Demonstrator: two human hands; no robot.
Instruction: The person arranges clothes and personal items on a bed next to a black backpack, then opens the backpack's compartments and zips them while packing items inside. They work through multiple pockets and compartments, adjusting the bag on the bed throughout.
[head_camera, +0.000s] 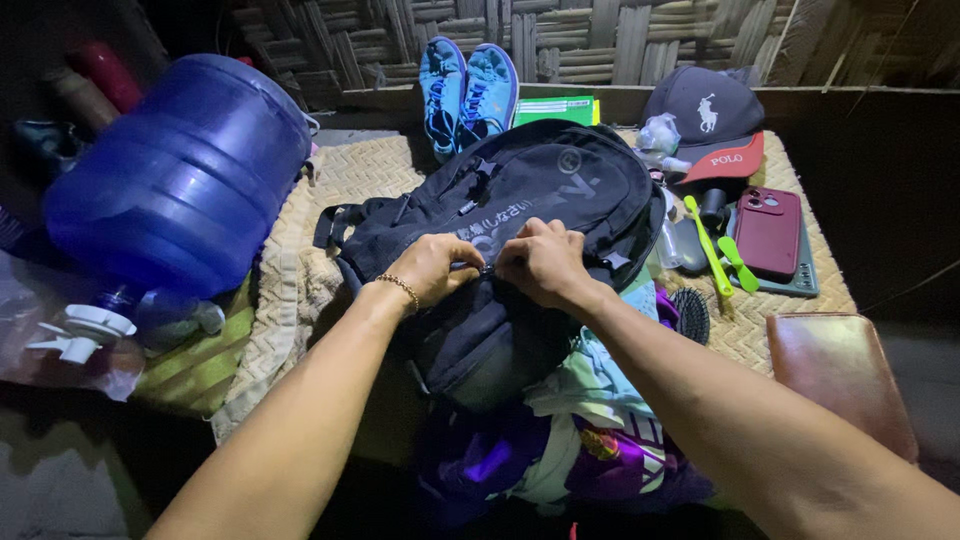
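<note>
— Black nylon, mostly: that's the backpack (500, 215) both hands are on. What exactly are they doing to it?

— The left hand (432, 268) and the right hand (545, 262) meet at the middle of the pack, fingers curled and pinched together on a zipper line across its front. The left, with a bead bracelet (398, 288) at the wrist, seems to grip the fabric on one side while the right nips the other, which would keep the seam taut. I can't tell which hand has the pull itself.

— And where does the backpack sit?

— Flat on its back in the centre of a woven mat (350, 170), top end pointing away from the person. Its near end rests on a heap of folded clothes (590, 440), purple and pale green, close to the body.

— What surrounds it?

— To the left, a big blue water jug (180, 170) lies on its side with its white tap (85, 330) toward the viewer. At the far edge a pair of blue shoes (468, 90) stands toe-up against the bamboo wall (600, 40), beside a green booklet (555, 108). On the right: a dark cap with a red brim (712, 125), a maroon phone (768, 232) lying on a grey tablet (800, 285), a lime-green handheld fan (722, 255), a black hairbrush (690, 315) and a brown leather wallet (840, 375).

— Laid out within arm's reach, then.

— It looks that way, small things on one side, bulky on the other.
</note>
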